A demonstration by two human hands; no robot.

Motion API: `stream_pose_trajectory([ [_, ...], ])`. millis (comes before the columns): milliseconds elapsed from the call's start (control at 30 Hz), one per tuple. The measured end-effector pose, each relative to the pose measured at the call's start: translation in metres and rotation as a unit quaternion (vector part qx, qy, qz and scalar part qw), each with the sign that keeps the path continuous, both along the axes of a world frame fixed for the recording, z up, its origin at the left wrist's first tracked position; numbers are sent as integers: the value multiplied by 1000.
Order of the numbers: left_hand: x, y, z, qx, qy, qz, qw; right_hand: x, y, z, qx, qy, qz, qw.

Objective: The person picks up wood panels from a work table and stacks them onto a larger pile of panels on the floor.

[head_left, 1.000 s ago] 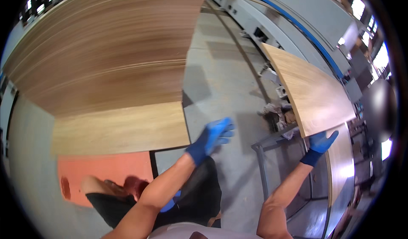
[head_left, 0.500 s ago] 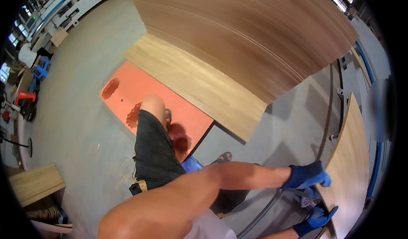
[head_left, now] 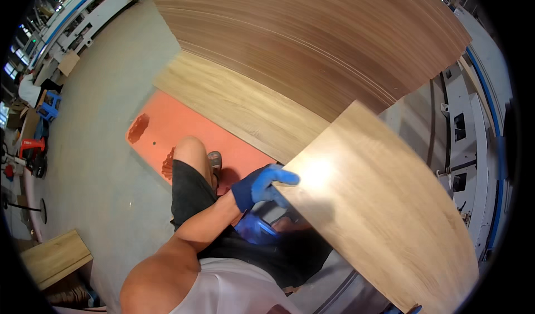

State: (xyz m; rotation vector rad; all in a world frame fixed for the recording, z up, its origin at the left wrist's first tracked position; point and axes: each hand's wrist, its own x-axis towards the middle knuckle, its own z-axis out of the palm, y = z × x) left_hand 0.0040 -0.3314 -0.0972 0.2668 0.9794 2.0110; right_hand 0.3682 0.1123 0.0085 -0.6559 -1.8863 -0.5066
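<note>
A wide wood-grain board slants across the right side in front of me, its near left edge toward my body. My left hand, in a blue glove, is closed on that edge close to the far left corner, thumb over the top face. Of my right hand only a bit of blue glove shows at the board's near end; the rest is hidden beneath it. Another light wood-grain board lies flat just beyond, over the far side of an orange plastic pallet.
A tall stack of brown boards stands behind the flat board. Along the right runs a machine frame with a blue strip. Stacked boards sit at the lower left. A person is far left, by a blue stool.
The board has swung from the far right toward the middle, over the floor before me. My left hand has come left with it; my right hand has dropped mostly from sight.
</note>
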Motion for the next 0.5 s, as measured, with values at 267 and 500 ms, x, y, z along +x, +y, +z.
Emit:
stream_pose_trajectory([
  [267,-13,-57,-153,68,-349,214,910,19,45,74,-416,333,218,818],
  [500,-49,-124,-255,59,-358,435,824,-51,75,-4,-628,330,264,653],
])
